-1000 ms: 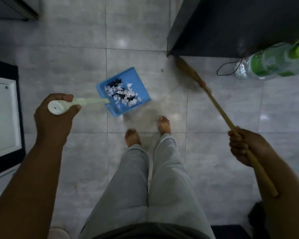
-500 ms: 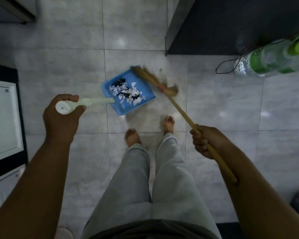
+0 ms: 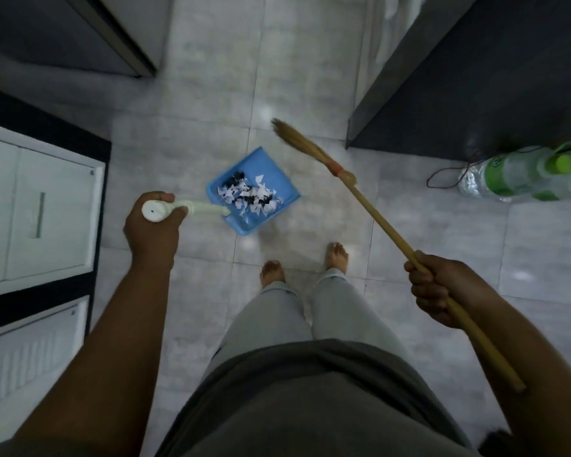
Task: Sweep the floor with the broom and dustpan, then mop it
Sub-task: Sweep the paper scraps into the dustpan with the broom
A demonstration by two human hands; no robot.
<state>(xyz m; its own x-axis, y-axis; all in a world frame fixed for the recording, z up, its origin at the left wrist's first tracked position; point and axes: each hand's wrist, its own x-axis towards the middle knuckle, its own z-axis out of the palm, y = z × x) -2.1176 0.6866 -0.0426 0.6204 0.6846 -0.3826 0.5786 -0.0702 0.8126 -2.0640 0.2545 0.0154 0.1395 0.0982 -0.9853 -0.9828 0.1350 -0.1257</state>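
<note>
Left hand (image 3: 152, 232) is curled round the end of the white handle (image 3: 201, 207) of the blue dustpan (image 3: 265, 163), which sits ahead of the bare feet (image 3: 272, 272) and holds black and white scraps (image 3: 248, 194); whether the pan touches the tiled floor (image 3: 211, 94) cannot be told. Right hand (image 3: 439, 285) is clamped on the stick of the broom (image 3: 376, 219), bristles (image 3: 297, 140) angled forward, just beside the pan's right edge and apart from it. A plastic bottle (image 3: 524, 173) lies on the floor at right.
</note>
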